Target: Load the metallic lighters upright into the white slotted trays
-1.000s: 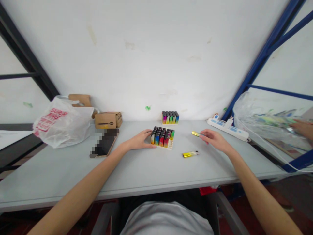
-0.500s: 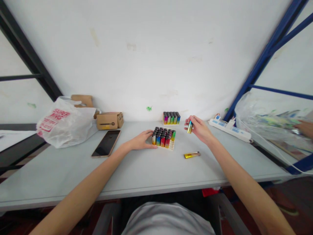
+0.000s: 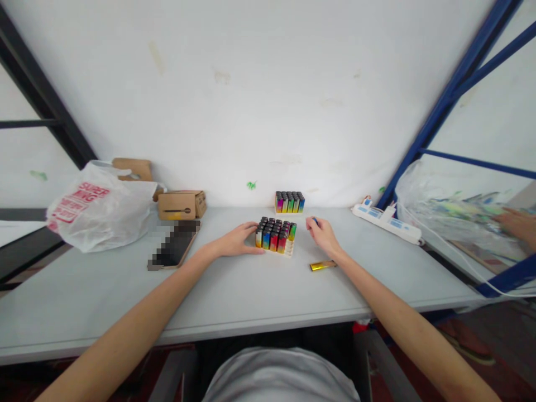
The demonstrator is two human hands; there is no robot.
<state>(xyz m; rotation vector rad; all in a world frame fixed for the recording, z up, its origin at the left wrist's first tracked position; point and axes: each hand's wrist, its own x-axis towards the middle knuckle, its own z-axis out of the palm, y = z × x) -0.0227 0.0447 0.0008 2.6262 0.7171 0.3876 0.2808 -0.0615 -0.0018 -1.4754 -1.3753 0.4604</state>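
Note:
A white tray of lighters stands in front of me, packed with several lighters with black tops and bright metallic bodies. Some slots at its front right corner hold no lighter. My left hand is curved round the tray's left side, thumb at the front corner and fingers toward the back. Right of the tray, my right hand is closed round a lighter; only a bit of blue shows, the rest hidden by my fingers. A yellow lighter lies on the table, its end close to my right wrist.
Another full lighter tray stands by the wall. To the left are a phone, a cardboard box and a white plastic bag. A power strip lies at the right; beyond the blue frame is another person's hand.
My right hand has moved left and down toward the near tray with the lighter, turning so that it is mostly hidden. My left hand stays at the tray. The view has shifted slightly.

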